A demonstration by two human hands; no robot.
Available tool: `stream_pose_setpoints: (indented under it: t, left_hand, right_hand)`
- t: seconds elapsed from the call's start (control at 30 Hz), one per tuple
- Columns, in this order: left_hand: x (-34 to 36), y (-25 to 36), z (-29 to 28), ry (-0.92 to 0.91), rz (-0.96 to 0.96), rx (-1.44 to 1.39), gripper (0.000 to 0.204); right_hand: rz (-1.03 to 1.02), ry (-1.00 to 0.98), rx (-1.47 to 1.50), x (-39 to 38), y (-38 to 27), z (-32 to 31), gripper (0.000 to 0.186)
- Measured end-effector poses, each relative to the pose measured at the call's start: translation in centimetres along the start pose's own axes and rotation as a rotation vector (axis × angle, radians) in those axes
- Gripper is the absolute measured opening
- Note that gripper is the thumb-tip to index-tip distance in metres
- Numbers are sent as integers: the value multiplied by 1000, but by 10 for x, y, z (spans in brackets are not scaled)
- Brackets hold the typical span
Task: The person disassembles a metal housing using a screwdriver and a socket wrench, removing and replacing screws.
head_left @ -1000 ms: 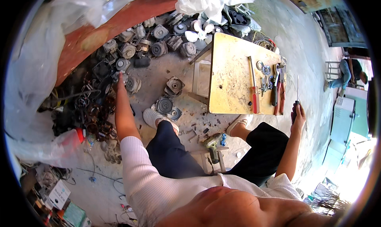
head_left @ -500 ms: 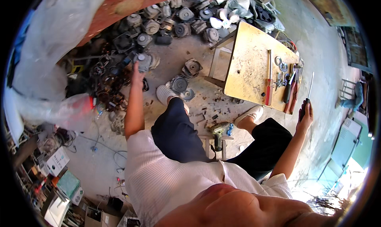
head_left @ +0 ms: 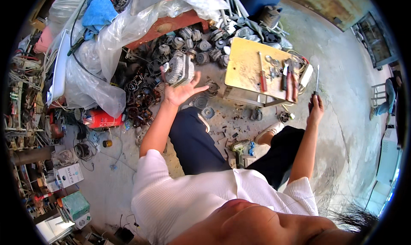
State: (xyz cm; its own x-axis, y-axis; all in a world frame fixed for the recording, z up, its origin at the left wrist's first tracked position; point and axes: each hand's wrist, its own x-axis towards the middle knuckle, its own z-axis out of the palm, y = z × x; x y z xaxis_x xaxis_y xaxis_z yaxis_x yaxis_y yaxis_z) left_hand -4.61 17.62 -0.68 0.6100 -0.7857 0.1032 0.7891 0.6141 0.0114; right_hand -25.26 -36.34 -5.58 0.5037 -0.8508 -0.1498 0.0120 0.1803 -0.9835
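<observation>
My left hand is raised at the left of centre, palm up. It supports a grey electric motor with a finned round housing, its fingers partly hidden under the motor and its thumb stretched out to the side. Out to the right, my right hand is closed round the dark handle of a screwdriver, whose long shaft points away from me. Between the two hands stands a small yellow-topped table. On it lie a red-handled screwdriver, red-handled pliers, a black-handled tool and metal rings.
Several old motors are heaped behind the table, with dark coils to their left. A green drill stands between my legs. Motor parts and scraps lie on the floor. Plastic sheeting hangs over a red container.
The motor in my left hand has come up from the pile, toward the right and closer. My right hand has shifted slightly left and up with the screwdriver. The view has tilted further out.
</observation>
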Motion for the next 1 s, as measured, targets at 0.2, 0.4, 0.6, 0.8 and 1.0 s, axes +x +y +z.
stream_pose_setpoints:
  t: [0.2,0.4,0.6,0.8,1.0]
  left_hand:
    - [25,-96,44,147,-66,88,94]
    - [47,-162,32,290,-221,375,92]
    - [67,-174,26,302,-404,473,86]
    - [59,-180,-10,305,-479,216,81]
    - [46,-172,-6,464,-343,202,83]
  right_hand:
    - [144,-236,129,-86,-13,14,45]
    - [33,-536,-107,-208,-57,-1,44]
    - [65,-627,-157,-283,-71,-26,42]
    - [74,-651,-310,-305,-75,-19,42]
    - [-23,-659,-440,-298,-83,15,41]
